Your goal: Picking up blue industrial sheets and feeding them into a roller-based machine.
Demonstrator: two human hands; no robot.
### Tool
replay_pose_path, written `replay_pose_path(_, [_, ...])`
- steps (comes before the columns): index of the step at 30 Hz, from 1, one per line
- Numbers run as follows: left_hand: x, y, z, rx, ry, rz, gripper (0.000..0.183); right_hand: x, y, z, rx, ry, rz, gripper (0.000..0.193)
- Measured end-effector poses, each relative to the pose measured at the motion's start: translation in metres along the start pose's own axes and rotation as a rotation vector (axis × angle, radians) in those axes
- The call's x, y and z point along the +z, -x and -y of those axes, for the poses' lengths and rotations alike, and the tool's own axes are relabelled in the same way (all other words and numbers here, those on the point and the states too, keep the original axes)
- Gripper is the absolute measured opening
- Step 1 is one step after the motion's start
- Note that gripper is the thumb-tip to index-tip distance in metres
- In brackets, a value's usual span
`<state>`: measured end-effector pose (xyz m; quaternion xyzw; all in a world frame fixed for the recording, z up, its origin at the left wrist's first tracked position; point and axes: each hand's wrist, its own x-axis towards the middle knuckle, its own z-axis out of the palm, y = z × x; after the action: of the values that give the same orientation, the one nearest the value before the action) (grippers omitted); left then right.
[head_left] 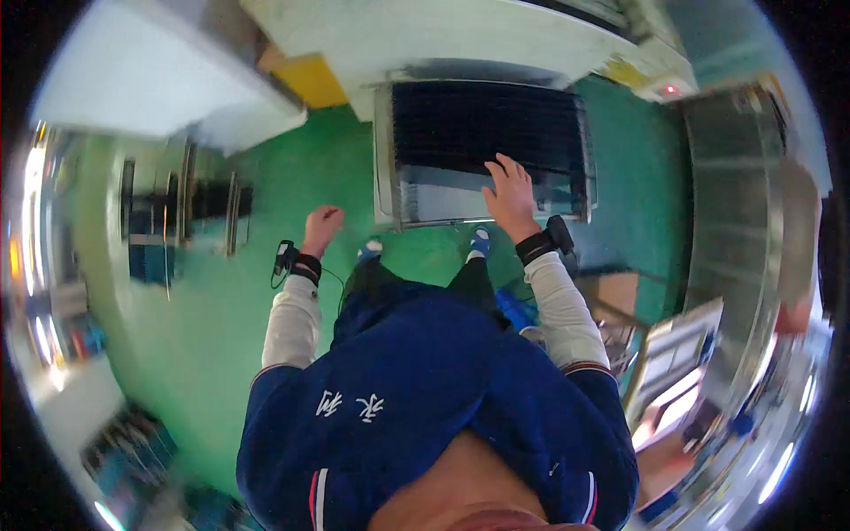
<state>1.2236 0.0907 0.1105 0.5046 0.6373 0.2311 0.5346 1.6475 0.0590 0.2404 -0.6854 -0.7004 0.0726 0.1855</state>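
My right hand (512, 196) reaches forward with its fingers apart and nothing in it. In the picture it overlaps the near part of a low metal-framed rack (384, 168) that bears dark, ribbed material (487, 119). Whether the hand touches the rack cannot be made out. My left hand (322, 232) hangs over the green floor, left of the rack, loosely curled with a gap at the thumb and no object visible in it. Both wrists wear dark straps with small black devices, the right one (556, 234) and the left one (282, 258).
Beyond the rack stands a large pale machine (460, 40) with a yellow panel (312, 81) nearby. Another dark rack (181, 208) is at the left, blurred. A long grey metal structure (733, 195) lines the right side. A cardboard box (615, 290) sits close to my right arm.
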Motion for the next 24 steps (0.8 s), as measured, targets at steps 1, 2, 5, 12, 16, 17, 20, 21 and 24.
replay_pose_path(1, [0.015, 0.015, 0.002, -0.056, 0.072, -0.107, 0.023, 0.001, -0.007, -0.019, -0.057, -0.026, 0.032, 0.047])
replay_pose_path(2, [0.026, 0.032, 0.003, -0.110, 0.139, -0.217, 0.022, 0.004, -0.013, -0.034, -0.116, -0.032, 0.086, 0.044])
replay_pose_path(5, [0.059, 0.104, 0.027, -0.264, 0.089, -0.351, 0.021, 0.003, -0.022, -0.058, -0.331, -0.097, 0.133, 0.036])
replay_pose_path(12, [0.139, 0.233, -0.001, -0.524, 0.284, -0.591, 0.019, 0.007, -0.045, -0.090, -0.477, -0.014, 0.269, 0.015])
replay_pose_path(16, [0.168, 0.254, -0.007, -0.510, 0.248, -0.616, 0.025, 0.009, -0.030, -0.118, -0.524, 0.079, 0.423, 0.015])
replay_pose_path(17, [0.173, 0.251, -0.012, -0.509, 0.225, -0.613, 0.027, 0.008, -0.027, -0.129, -0.527, 0.099, 0.421, 0.015])
replay_pose_path(20, [0.187, 0.235, -0.048, -0.424, 0.200, -0.593, 0.031, 0.006, -0.021, -0.152, -0.399, 0.167, 0.518, 0.016])
replay_pose_path(21, [0.194, 0.230, -0.055, -0.396, 0.218, -0.584, 0.031, 0.006, -0.021, -0.155, -0.390, 0.177, 0.522, 0.017])
replay_pose_path(24, [0.201, 0.206, -0.071, -0.323, 0.166, -0.509, 0.032, 0.024, -0.028, -0.159, -0.441, 0.111, 0.473, 0.017])
